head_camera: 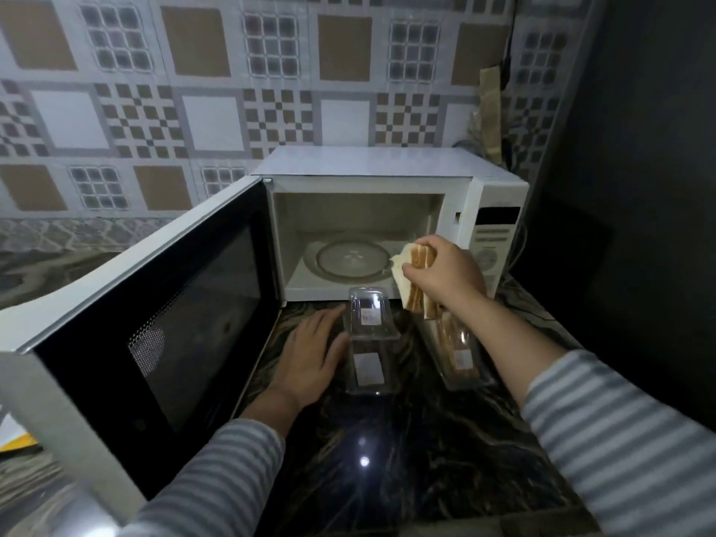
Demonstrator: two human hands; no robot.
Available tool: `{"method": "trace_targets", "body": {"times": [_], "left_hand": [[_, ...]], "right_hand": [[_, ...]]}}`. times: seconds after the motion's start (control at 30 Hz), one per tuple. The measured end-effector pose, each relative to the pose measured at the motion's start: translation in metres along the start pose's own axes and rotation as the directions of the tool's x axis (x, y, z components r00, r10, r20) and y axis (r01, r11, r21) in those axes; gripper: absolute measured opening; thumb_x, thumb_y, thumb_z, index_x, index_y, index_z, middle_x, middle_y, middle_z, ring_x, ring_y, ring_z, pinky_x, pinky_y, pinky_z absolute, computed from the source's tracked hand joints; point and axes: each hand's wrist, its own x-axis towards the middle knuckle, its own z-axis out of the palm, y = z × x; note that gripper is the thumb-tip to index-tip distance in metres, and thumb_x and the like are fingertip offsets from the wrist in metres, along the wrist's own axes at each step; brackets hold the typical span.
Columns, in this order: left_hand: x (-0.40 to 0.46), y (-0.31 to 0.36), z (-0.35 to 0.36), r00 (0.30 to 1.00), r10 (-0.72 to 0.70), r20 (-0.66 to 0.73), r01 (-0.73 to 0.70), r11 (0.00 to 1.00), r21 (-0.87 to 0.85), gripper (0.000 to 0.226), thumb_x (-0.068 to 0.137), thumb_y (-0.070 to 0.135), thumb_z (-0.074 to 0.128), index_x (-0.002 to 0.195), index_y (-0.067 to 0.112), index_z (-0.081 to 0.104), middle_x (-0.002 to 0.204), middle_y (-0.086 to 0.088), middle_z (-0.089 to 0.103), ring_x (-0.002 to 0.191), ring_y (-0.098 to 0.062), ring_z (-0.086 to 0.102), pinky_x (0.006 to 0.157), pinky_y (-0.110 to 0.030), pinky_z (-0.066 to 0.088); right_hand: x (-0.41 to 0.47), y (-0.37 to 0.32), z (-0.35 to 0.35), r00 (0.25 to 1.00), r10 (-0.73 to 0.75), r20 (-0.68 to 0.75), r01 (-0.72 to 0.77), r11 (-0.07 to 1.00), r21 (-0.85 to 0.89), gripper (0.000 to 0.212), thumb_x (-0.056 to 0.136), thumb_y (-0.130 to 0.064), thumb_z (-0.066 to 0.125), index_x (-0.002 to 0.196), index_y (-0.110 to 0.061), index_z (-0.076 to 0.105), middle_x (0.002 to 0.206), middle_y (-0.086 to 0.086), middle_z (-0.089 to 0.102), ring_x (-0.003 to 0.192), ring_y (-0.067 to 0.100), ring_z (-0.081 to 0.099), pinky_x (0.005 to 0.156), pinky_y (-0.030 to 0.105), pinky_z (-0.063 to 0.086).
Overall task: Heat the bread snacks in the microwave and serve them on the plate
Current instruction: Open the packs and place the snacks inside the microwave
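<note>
Right now the right hand (441, 271) is gripping a stack of pale, brown-crusted sliced bread snacks (411, 279), its fingers curled around them, and is holding them in the air just in front of the lower right corner of the microwave opening. Meanwhile the left hand (312, 356) is lying flat on the dark marbled desk (387, 459) with straight fingers, touching the side of an open clear plastic clamshell box (368, 343) that looks empty. Just beside it, under the right wrist, a second clear plastic box (459, 354) is sitting, and it seems to be holding more bread. Beyond the hands, the white microwave (387, 168) is standing with its black-windowed door (155, 315) swung wide, and its round glass turntable (350, 259) is lying bare. So unpacking is partly done; loading, heating and serving are all still ahead, and no plate is showing anywhere.
</note>
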Motion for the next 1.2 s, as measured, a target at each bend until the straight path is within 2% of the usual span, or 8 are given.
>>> {"method": "trace_targets", "body": {"times": [0.23,0.37,0.43,0.57,0.63,0.73,1.07,1.2], "left_hand": [[0.019,-0.041,0.020,0.987,-0.161,0.025,0.163,0.983,-0.090,0.064,0.094,0.049,0.020,0.134,0.013,0.055,0.138,-0.006,0.054,0.130,-0.018,0.046,0.112,-0.028,0.028],[0.020,-0.064,0.039,0.984,-0.168,0.063,0.166,0.986,0.033,0.081,0.092,0.064,0.003,0.138,0.017,0.051,0.146,0.000,0.046,0.138,-0.014,0.038,0.113,-0.017,0.016],[0.019,-0.069,0.045,0.973,-0.198,0.118,0.182,0.974,0.137,0.090,0.087,0.068,-0.009,0.141,0.023,0.047,0.149,0.005,0.041,0.140,-0.011,0.033,0.110,-0.015,0.011],[0.022,-0.073,0.050,0.967,-0.208,0.145,0.160,0.945,0.287,0.062,0.095,0.055,0.015,0.138,0.026,0.049,0.146,0.002,0.047,0.136,-0.018,0.042,0.110,-0.031,0.021],[0.022,-0.075,0.050,0.952,-0.237,0.195,0.173,0.939,0.296,0.066,0.089,0.056,0.013,0.146,0.031,0.036,0.155,0.006,0.030,0.144,-0.014,0.024,0.114,-0.027,0.008],[0.022,-0.075,0.049,0.948,-0.244,0.203,0.177,0.937,0.300,0.073,0.084,0.059,0.006,0.149,0.033,0.027,0.159,0.009,0.018,0.147,-0.010,0.011,0.113,-0.023,0.000],[0.022,-0.075,0.048,0.944,-0.257,0.206,0.199,0.943,0.267,0.071,0.084,0.058,0.015,0.147,0.032,0.033,0.158,0.006,0.023,0.147,-0.010,0.014,0.115,-0.027,0.001],[0.022,-0.075,0.048,0.948,-0.248,0.198,0.191,0.944,0.269,0.072,0.083,0.058,0.014,0.146,0.031,0.035,0.157,0.006,0.025,0.146,-0.011,0.016,0.114,-0.024,0.002]], "right_hand": [[0.091,-0.017,0.047,0.997,-0.014,0.077,0.013,1.000,0.012,0.030,0.079,-0.036,0.067,0.108,-0.036,0.059,0.104,-0.008,0.064,0.096,0.020,0.061,0.074,0.031,0.050],[0.131,-0.019,0.089,0.991,0.015,0.129,-0.008,0.999,-0.053,0.043,0.084,-0.040,0.065,0.123,-0.024,0.056,0.118,0.001,0.064,0.105,0.027,0.061,0.084,0.037,0.052],[0.147,-0.019,0.110,0.986,0.060,0.157,-0.046,0.995,-0.093,0.036,0.086,-0.039,0.063,0.115,-0.017,0.061,0.115,0.007,0.064,0.105,0.030,0.061,0.082,0.036,0.051],[0.165,-0.023,0.142,0.980,0.102,0.171,-0.094,0.994,-0.051,0.032,0.094,-0.039,0.049,0.112,-0.017,0.065,0.119,0.010,0.064,0.108,0.031,0.060,0.082,0.032,0.046],[0.174,-0.025,0.154,0.974,0.013,0.227,-0.001,0.999,-0.053,0.034,0.091,-0.040,0.053,0.120,-0.025,0.060,0.122,0.008,0.064,0.111,0.031,0.060,0.080,0.030,0.045],[0.179,-0.026,0.163,0.959,-0.040,0.282,0.082,0.987,-0.140,0.046,0.089,-0.040,0.057,0.129,-0.018,0.054,0.128,0.014,0.060,0.117,0.034,0.057,0.088,0.037,0.047],[0.192,-0.021,0.182,0.942,-0.110,0.316,0.132,0.990,-0.049,0.048,0.092,-0.034,0.056,0.136,-0.023,0.042,0.136,0.013,0.053,0.123,0.035,0.051,0.097,0.039,0.041],[0.189,-0.017,0.177,0.941,-0.063,0.332,0.056,0.998,0.029,0.073,0.089,-0.041,0.061,0.149,-0.032,0.021,0.143,0.012,0.047,0.128,0.034,0.046,0.099,0.038,0.040]]}}
